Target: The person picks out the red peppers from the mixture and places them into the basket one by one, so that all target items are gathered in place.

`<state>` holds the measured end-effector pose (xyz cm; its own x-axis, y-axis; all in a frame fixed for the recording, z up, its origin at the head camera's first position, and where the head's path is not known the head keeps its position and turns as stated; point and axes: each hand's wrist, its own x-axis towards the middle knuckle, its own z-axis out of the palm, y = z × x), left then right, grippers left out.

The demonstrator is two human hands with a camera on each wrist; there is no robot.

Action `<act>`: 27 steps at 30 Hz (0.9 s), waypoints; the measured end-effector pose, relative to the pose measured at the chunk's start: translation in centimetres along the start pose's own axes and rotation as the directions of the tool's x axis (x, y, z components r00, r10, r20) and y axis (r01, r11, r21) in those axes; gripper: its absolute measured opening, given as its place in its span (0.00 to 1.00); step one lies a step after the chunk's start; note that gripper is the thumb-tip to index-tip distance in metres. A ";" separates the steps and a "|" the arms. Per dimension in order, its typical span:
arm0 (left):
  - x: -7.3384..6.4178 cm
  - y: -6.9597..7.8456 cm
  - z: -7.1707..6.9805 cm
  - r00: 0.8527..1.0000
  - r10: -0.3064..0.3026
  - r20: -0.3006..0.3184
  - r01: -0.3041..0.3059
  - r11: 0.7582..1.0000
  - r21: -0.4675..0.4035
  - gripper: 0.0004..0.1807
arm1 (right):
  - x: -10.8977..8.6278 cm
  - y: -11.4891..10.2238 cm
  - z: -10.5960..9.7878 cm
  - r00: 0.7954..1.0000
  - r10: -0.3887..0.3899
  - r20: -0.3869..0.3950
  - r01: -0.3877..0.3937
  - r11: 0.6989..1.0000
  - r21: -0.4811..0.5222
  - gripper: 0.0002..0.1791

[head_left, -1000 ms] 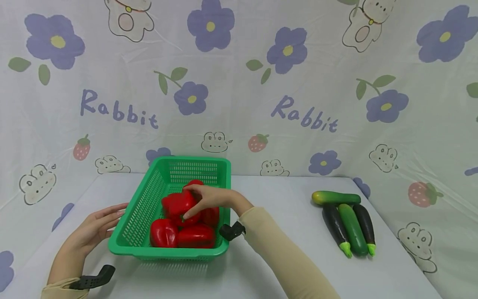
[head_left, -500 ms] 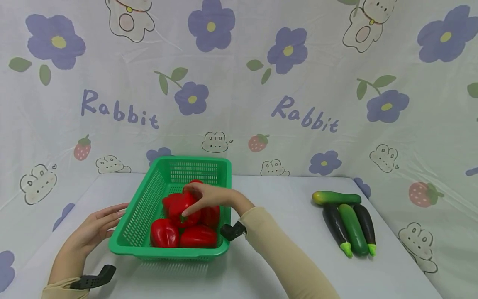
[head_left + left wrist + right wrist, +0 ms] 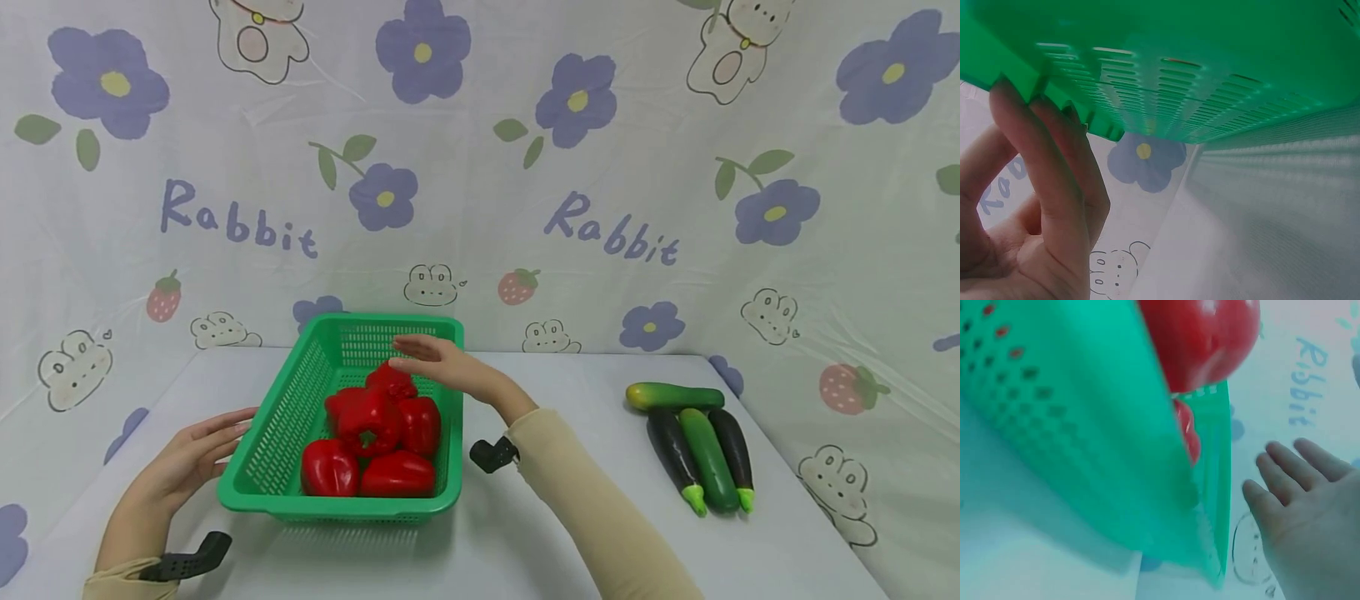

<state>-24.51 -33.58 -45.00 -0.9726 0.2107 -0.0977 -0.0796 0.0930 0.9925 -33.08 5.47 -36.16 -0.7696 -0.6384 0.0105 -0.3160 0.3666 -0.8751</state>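
Several red bell peppers [image 3: 370, 423] are heaped in a green plastic basket [image 3: 337, 505] with slotted walls, in the head view. The topmost one has its green stem toward me. My right hand [image 3: 450, 367] hovers over the basket's far right part, fingers extended and holding nothing. In the right wrist view that hand [image 3: 1322, 519] is spread beside the basket's rim, apart from the peppers. My left hand [image 3: 180, 467] is at the basket's left side. The left wrist view shows its fingertips [image 3: 1005, 87] right at the underside of the rim, with the fingers loosely bent.
On the right of the white table [image 3: 555, 517] lie two dark eggplants [image 3: 673, 450] with green ends, a cucumber-like green vegetable [image 3: 708, 462] between them, and another [image 3: 675, 397] across their tops. A patterned cloth [image 3: 480, 167] hangs behind the table.
My right hand has let go of the top bell pepper and risen up and to the right, its fingers straightening. The pepper stays on the heap. My left hand has not moved.
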 end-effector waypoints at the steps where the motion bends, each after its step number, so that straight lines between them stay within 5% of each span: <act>1: 0.0 0.0 0.0 1.000 0.001 0.000 -0.001 1.000 -0.002 0.15 | -0.1 0.2 -0.3 1.000 -0.005 -0.022 0.005 1.000 -0.002 0.35; 8: 0.0 0.1 0.0 1.000 -0.001 0.002 0.001 1.000 -0.002 0.15 | -1.6 2.4 -2.8 0.982 0.001 -0.189 0.005 1.000 0.027 0.32; 14: 0.1 0.5 0.1 0.999 -0.035 -0.030 0.036 0.998 0.050 0.17 | -3.1 5.3 -5.1 0.938 0.043 -0.344 -0.041 0.999 0.012 0.33; 22: 0.3 1.1 0.2 0.999 -0.007 -0.035 0.012 0.989 0.144 0.20 | -5.3 8.8 -7.3 0.890 0.124 -0.439 -0.177 0.981 -0.082 0.36; 27: 0.9 2.5 0.1 0.998 0.041 -0.049 -0.024 0.955 0.296 0.29 | -6.3 10.1 -8.4 0.841 0.182 -0.509 -0.295 0.943 -0.152 0.38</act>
